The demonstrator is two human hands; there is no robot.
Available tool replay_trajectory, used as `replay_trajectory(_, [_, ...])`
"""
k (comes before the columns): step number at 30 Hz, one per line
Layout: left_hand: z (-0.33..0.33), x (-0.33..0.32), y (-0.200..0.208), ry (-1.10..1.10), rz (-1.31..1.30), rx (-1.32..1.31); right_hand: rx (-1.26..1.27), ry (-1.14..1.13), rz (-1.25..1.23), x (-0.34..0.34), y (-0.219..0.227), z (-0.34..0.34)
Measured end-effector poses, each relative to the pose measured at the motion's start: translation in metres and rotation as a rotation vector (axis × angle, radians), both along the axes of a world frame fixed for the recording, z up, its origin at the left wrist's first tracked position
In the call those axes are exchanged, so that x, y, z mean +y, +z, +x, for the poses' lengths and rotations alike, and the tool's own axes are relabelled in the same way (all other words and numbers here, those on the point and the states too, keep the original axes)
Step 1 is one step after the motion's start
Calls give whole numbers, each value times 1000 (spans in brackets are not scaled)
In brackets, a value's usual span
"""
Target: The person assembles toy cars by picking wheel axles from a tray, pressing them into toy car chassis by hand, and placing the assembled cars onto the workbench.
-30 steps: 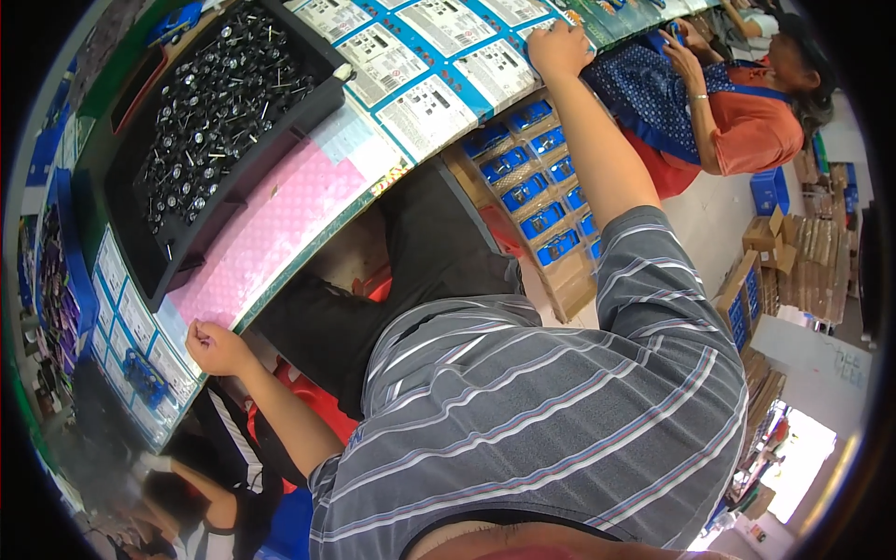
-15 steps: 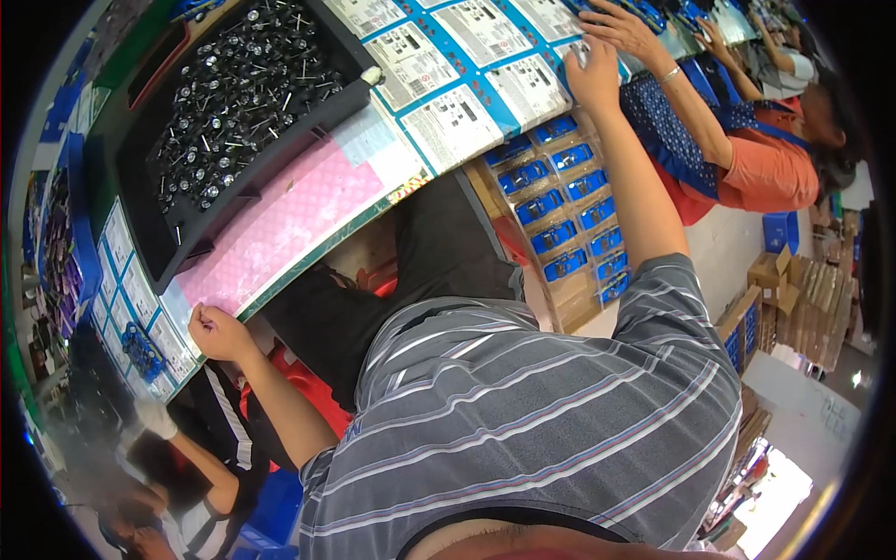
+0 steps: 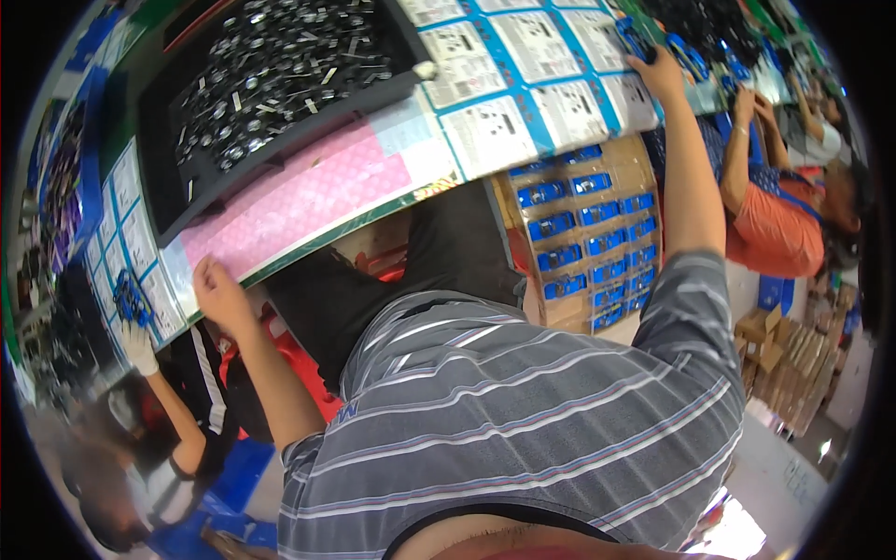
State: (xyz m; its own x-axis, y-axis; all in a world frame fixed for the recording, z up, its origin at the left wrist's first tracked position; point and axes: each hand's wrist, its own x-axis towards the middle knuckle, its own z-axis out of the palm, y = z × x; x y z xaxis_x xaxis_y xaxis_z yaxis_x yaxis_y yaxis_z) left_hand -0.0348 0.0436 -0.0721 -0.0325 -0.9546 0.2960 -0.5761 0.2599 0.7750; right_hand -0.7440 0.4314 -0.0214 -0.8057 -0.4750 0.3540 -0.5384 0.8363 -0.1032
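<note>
My left hand (image 3: 222, 294) rests at the near edge of the table, beside the corner of a pink bubble-wrap sheet (image 3: 308, 187). Its fingers are curled in, and nothing shows in them. At the far right my right arm is stretched out over the table. There my right hand (image 3: 663, 77) has its thumb and fingers closed at a blue and black plastic piece (image 3: 633, 39), which looks like part of a toy vehicle. The fingers partly cover that piece. Printed cards with blue borders (image 3: 485, 135) lie in rows under and beside this hand.
A black tray (image 3: 308, 131) full of small black parts with metal pins stands behind the pink sheet. Below the table edge at right, a carton (image 3: 523, 233) holds packed blue toy pieces. Co-workers sit on both sides; a gloved hand (image 3: 138, 347) is at left near another blue piece (image 3: 131, 299).
My right hand has moved right, away from a co-worker's hand, to the blue piece. That co-worker's arm has drawn back right. My left hand stays by the table edge; the view has shifted.
</note>
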Motion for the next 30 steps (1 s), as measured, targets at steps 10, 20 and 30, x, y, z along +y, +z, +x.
replay_trajectory(10, [-138, 144, 45, -947, 907, 1131, -757, 947, -534, -149, 74, 375])
replay_trajectory(20, [-90, 105, 47, -660, 875, 1106, -352, 783, 572, -301, 128, 320])
replay_trajectory(30, [-71, 106, 42, -682, 845, 1026, -24, 1030, 234, -301, 86, 279])
